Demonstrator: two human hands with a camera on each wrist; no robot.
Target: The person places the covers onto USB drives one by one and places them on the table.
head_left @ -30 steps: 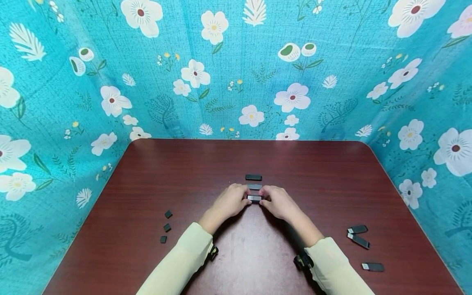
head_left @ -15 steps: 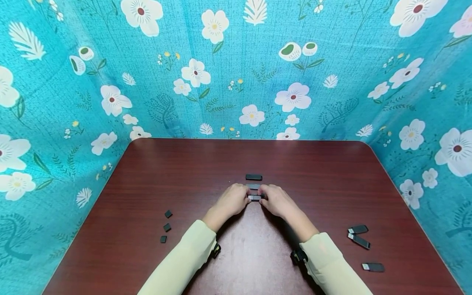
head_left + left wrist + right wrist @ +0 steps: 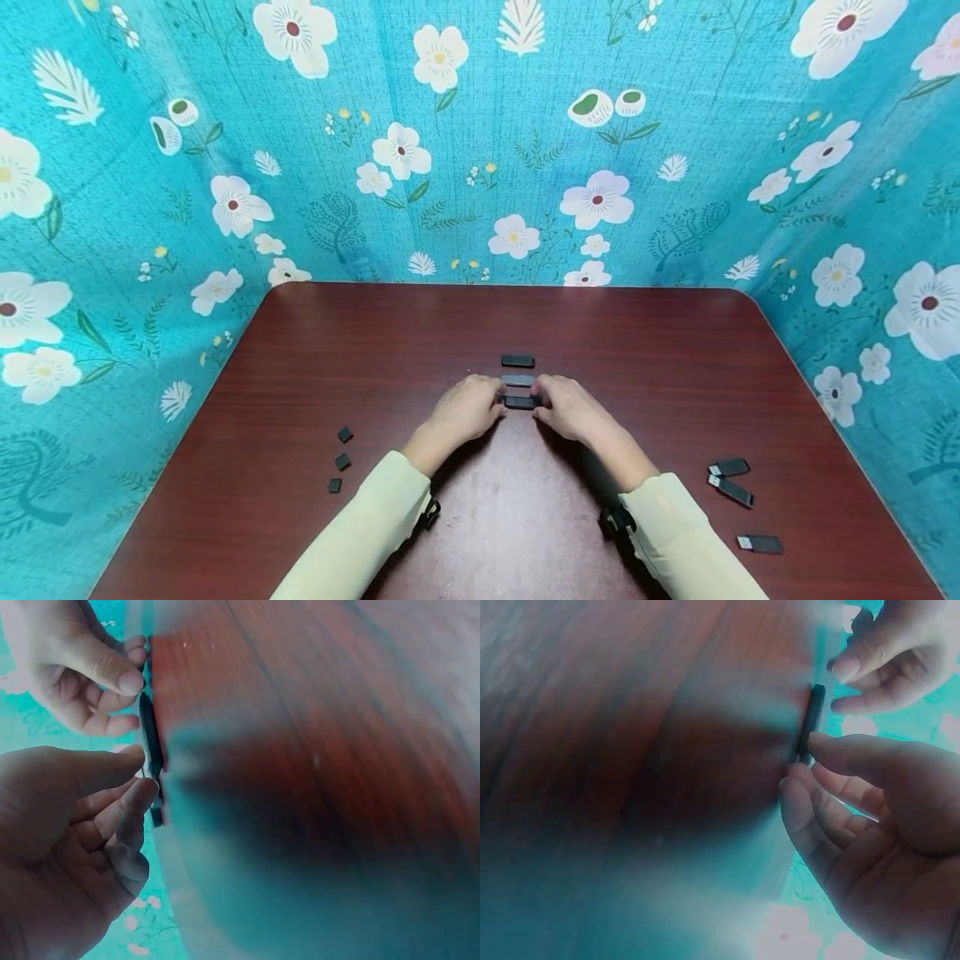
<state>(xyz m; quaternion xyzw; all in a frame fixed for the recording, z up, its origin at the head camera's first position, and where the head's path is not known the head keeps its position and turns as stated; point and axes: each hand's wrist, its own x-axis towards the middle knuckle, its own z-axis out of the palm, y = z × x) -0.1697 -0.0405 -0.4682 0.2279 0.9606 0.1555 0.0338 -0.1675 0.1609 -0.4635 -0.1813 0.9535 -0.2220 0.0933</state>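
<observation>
A dark USB stick (image 3: 519, 402) lies crosswise between my hands on the table. My left hand (image 3: 468, 408) has curled fingers and thumb at its left end, and my right hand (image 3: 572, 407) does the same at its right end. In the left wrist view the left thumb and finger pinch the near end of the black stick (image 3: 150, 727). In the right wrist view the right thumb lies against the stick (image 3: 812, 716). Just beyond are a grey-topped stick (image 3: 517, 380) and a black stick (image 3: 517, 361), lined up parallel.
At the left lie small dark caps (image 3: 342, 461). On the right are USB sticks with bare metal plugs (image 3: 729, 490), two of them touching and another stick (image 3: 761, 544) nearer me. A blue flowered cloth (image 3: 510, 167) hangs beyond the table (image 3: 637, 333).
The silver-white part seen earlier on the stick between my hands no longer shows; the stick looks dark all over. Both hands have stayed at its ends, with a slight shift.
</observation>
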